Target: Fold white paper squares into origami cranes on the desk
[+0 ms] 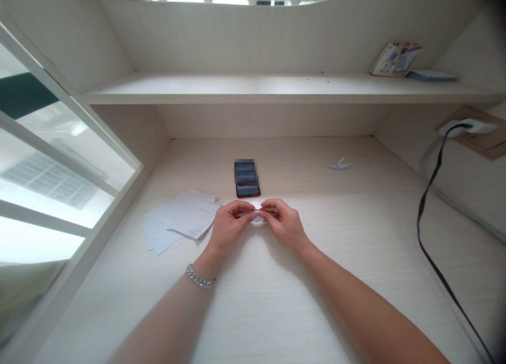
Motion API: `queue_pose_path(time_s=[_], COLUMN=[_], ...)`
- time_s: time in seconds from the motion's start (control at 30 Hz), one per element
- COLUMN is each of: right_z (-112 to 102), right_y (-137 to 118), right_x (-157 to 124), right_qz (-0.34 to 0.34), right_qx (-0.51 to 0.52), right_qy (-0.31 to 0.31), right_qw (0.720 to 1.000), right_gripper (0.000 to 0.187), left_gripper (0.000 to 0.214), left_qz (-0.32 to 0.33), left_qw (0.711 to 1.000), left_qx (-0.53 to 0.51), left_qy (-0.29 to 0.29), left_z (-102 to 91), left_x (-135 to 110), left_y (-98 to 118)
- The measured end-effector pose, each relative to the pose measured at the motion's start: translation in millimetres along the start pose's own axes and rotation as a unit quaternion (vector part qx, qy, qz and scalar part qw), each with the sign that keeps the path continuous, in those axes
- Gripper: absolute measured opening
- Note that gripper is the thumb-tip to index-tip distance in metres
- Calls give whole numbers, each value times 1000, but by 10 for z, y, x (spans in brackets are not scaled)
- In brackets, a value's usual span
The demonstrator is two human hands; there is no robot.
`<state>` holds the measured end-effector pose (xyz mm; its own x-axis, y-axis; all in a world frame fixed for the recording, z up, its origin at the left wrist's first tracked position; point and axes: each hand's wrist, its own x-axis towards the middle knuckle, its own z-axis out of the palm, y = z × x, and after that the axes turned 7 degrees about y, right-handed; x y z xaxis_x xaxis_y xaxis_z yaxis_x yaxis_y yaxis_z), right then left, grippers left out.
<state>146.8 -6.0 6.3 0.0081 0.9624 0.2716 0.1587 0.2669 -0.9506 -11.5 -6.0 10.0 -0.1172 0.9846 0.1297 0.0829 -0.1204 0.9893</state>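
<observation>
A small piece of white folded paper [258,218] is pinched between both my hands over the middle of the desk, mostly covered by the fingers. My left hand [234,222], with a silver chain bracelet [200,277] at its wrist, grips the paper's left side between thumb and fingertips. On the other side my right hand [283,222] holds it in a similar pinch. Just beyond the fingers lies a phone [247,178] with its screen up. Several loose white paper sheets [179,216] overlap to the left, near my left hand.
A folded paper crane [340,165] sits at the desk's back right. Above runs a shelf [237,85] bearing a colourful box [397,59] and a flat bluish item [432,76]. A black cable [422,211] hangs from a wall socket at right. A barred frame [95,143] borders the left.
</observation>
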Motion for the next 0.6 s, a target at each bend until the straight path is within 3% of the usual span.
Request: queue_pose_path(time_s=[0.6], right_z=[-1], right_y=[-2], right_x=[18], right_qz=[45], right_qx=[54], right_qy=[15], right_qw=[997], right_gripper=[25], left_gripper=[17], left_qz=[2], left_qw=[1000], left_qx=[-12], left_qy=[15], left_z=[12], left_x=[-5], left_y=[-10])
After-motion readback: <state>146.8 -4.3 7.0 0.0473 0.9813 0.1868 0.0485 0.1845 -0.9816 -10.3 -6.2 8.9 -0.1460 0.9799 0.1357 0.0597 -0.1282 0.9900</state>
